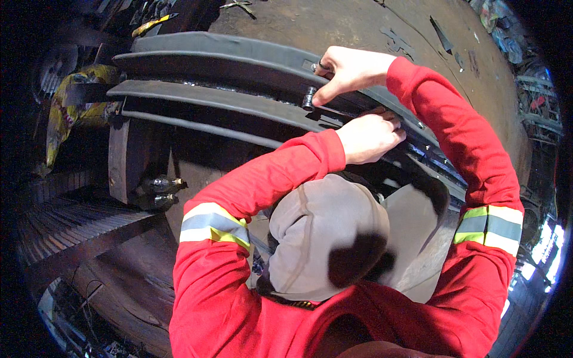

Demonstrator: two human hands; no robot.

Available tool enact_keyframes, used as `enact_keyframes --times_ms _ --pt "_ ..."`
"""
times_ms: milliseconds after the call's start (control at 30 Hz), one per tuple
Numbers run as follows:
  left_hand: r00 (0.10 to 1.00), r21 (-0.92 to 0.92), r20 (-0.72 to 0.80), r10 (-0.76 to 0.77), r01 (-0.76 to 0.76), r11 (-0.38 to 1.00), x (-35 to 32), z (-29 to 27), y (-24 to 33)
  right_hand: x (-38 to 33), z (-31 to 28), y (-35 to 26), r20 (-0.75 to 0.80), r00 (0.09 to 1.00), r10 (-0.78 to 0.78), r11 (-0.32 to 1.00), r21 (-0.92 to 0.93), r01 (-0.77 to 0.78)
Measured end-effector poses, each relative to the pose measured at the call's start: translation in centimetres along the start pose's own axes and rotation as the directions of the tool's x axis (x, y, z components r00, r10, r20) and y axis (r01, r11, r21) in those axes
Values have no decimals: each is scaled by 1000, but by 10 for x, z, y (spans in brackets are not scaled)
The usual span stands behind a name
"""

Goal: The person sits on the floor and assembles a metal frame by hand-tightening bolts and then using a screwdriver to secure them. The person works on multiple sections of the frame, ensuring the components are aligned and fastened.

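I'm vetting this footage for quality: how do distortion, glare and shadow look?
Head view: the dark rails look bowed, likely by the fisheye lens; the corners go black; bright patches at the right edge are washed out; a dark, shadow-like blotch covers part of the grey-clad knee; the right hand is brightly lit.

This looks like a metalworking workshop, and a rough, well-used one. Long dark metal rails point(197, 94) lie along the near edge of a stained brown tabletop point(334, 27), and jagged dark offcuts point(440, 34) are scattered toward its far edge. Beyond its right edge crowd metal frames point(540, 104) and other clutter. A ribbed metal piece point(83, 238) stands at lower left, and reflective bands point(215, 224) ring the red work sleeves point(215, 292).
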State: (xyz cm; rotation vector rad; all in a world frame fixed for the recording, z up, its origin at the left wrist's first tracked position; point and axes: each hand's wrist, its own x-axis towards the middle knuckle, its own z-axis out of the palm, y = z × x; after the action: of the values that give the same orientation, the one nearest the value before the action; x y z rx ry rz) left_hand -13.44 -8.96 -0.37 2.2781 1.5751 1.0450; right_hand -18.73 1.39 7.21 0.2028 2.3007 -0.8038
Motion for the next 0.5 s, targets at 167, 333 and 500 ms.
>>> enact_keyframes --times_ms 167,333,500 --pt "995 29 -51 -82 84 996 -6 1 6 -1 19 -7 -217 973 -76 991 -128 49" --pt "977 12 78 -198 198 980 -3 6 11 4 39 8 -420 894 -158 976 -205 76" --pt "965 -54 -214 -150 142 988 -2 22 7 5 39 4 -412 902 -128 982 -179 57"
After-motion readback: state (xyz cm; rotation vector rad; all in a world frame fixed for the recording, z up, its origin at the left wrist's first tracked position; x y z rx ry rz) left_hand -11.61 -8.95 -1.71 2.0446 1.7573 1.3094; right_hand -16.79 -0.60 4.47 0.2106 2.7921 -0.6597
